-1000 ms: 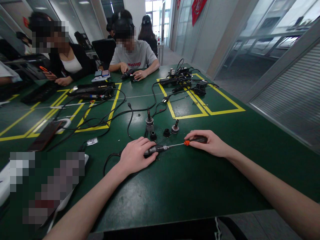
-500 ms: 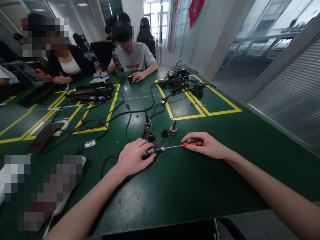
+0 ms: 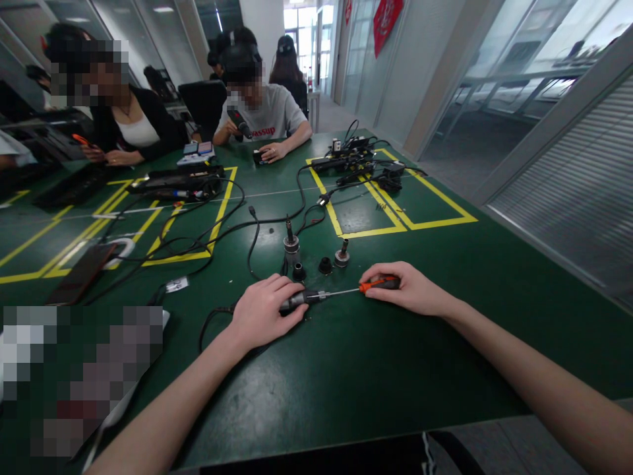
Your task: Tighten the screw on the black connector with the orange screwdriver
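My left hand [image 3: 270, 309] is wrapped over a dark grey, corded cylindrical tool [image 3: 295, 301] lying on the green table, its front end pointing right. In the fingers of my right hand [image 3: 403, 287] is a screwdriver [image 3: 380, 284] with an orange and black handle. The screwdriver's thin shaft runs left to the front end of the corded tool; whether its tip touches a screw is too small to see. Just beyond stand a metal cylindrical part with a thin post [image 3: 291, 245], a shorter round metal part [image 3: 342, 254] and two black cone-shaped pieces [image 3: 325, 265].
Yellow tape [image 3: 373, 231] marks boxes on the table [image 3: 395, 382]. Tangled black cables and adapters [image 3: 351, 158] lie at the back right, more cables [image 3: 198, 247] at left. Across the table, a person in a grey shirt [image 3: 277, 109] holds a power drill [image 3: 240, 123]; another sits at left.
My hands, the screwdriver and the corded tool stay almost in place. Across the table, the person's drill has shifted slightly to the right.
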{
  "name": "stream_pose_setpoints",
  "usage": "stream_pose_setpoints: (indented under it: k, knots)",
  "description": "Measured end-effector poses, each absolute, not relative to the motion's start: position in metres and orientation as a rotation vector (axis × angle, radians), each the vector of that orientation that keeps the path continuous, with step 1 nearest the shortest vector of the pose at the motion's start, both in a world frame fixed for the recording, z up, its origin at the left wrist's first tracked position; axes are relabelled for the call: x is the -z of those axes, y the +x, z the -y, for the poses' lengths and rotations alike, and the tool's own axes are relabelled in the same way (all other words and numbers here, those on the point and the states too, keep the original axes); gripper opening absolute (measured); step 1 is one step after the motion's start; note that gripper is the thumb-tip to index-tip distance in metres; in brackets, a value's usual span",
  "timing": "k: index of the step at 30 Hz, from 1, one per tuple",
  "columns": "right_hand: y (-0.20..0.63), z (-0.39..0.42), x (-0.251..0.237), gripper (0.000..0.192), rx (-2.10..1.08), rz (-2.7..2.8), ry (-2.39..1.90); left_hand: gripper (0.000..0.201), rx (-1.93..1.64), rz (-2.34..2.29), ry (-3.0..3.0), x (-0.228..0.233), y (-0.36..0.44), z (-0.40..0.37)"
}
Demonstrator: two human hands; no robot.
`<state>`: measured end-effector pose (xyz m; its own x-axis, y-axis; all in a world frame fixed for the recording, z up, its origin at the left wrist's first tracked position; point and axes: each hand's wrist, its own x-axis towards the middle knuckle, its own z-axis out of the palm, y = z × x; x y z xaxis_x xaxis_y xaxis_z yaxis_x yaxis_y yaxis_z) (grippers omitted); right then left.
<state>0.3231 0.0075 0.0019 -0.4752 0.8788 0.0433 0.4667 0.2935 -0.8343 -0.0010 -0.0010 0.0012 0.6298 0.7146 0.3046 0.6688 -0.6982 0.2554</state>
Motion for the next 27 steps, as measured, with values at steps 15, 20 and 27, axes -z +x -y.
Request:
stream_pose_setpoints:
  k: [15, 20, 27]
  knots:
    - [0.3219, -0.0054, -0.0052, 0.033, -1.034, 2.055, -1.204, 0.023, -0.574, -1.162, 2.72, -0.0015, -0.0014, 0.0011]
    - [0.3232, -0.005, -0.0053, 0.039, -0.954, 2.119, -1.167, 0.023, -0.588, -1.159, 2.728, -0.002, -0.0008, 0.0014]
    - [0.3252, -0.0042, -0.0055, 0.038, -1.016, 1.947, -1.188, 0.022, -0.596, -1.152, 2.724, -0.0009, -0.0014, 0.0008]
